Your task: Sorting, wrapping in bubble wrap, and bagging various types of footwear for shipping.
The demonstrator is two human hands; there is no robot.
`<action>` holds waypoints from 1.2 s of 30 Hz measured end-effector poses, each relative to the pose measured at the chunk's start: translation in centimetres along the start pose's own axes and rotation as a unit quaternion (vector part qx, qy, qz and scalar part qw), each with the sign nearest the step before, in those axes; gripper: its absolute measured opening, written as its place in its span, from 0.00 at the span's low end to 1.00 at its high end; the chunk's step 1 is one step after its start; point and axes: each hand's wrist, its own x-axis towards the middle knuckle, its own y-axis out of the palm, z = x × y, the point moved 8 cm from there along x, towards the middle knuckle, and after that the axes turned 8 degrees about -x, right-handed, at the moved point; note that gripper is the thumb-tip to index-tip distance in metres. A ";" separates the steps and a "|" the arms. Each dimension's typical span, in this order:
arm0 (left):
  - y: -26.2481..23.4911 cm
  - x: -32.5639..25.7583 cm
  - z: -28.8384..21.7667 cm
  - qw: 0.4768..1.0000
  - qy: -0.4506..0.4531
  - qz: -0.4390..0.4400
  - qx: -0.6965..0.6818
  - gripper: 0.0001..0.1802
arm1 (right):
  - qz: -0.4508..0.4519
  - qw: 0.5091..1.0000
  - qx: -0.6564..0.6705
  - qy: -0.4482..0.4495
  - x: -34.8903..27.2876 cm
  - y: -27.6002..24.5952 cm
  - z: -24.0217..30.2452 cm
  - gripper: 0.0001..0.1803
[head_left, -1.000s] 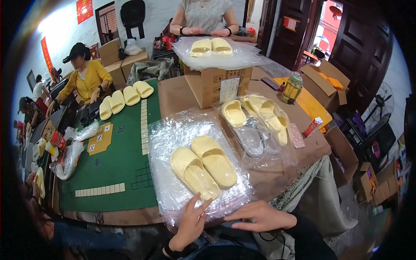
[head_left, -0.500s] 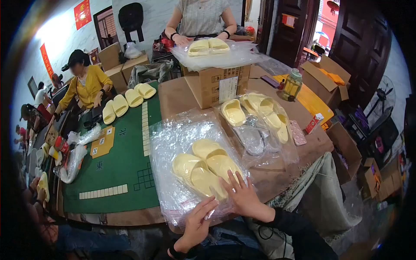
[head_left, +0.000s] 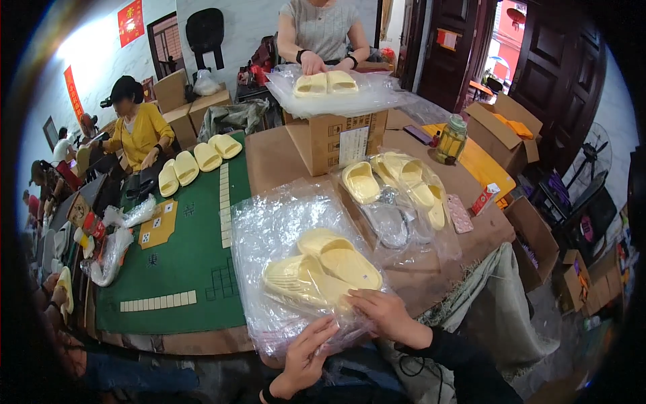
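In front of me two pale yellow slide slippers (head_left: pixel 346 262) lie overlapping in a clear plastic bag, on top of a stack of clear bags (head_left: pixel 266 225). My right hand (head_left: pixel 389 316) is at the heel end of the slippers, its fingers bent and closed on the bag's near edge; the thumb is hidden. Beside it, my left hand (head_left: pixel 304 355) rests at the bag's near edge with fingers stretched out close together. More bagged yellow slippers (head_left: pixel 424 195) lie beyond, to the right, next to a single slipper (head_left: pixel 361 182).
A cardboard box (head_left: pixel 323 148) carries plastic bags and a slipper pair, with a co-worker's hands (head_left: pixel 315 64) above. Slippers (head_left: pixel 185 168) and tiles stand on the green mat (head_left: pixel 202 249) at left. A glass jar (head_left: pixel 454 138) and a pink phone (head_left: pixel 459 214) sit at right.
My right hand's spread fingers have drawn together and moved toward the bag's near edge. The bagged slippers have shifted slightly nearer. Across the table, the co-worker's hand has moved in over the slippers.
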 end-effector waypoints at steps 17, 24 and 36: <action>-0.6 -0.6 6.9 0.888 0.035 0.027 0.458 0.18 | -0.289 0.905 -0.217 0.223 14.7 -15.0 -17.0 0.05; -1.9 -1.5 8.8 0.876 -0.018 0.031 0.481 0.19 | -0.424 0.848 -0.264 0.177 15.7 -21.2 -16.2 0.07; -1.6 -3.1 10.7 0.878 -0.033 0.071 0.472 0.20 | -0.036 0.960 -0.170 0.221 11.6 -7.3 -26.2 0.24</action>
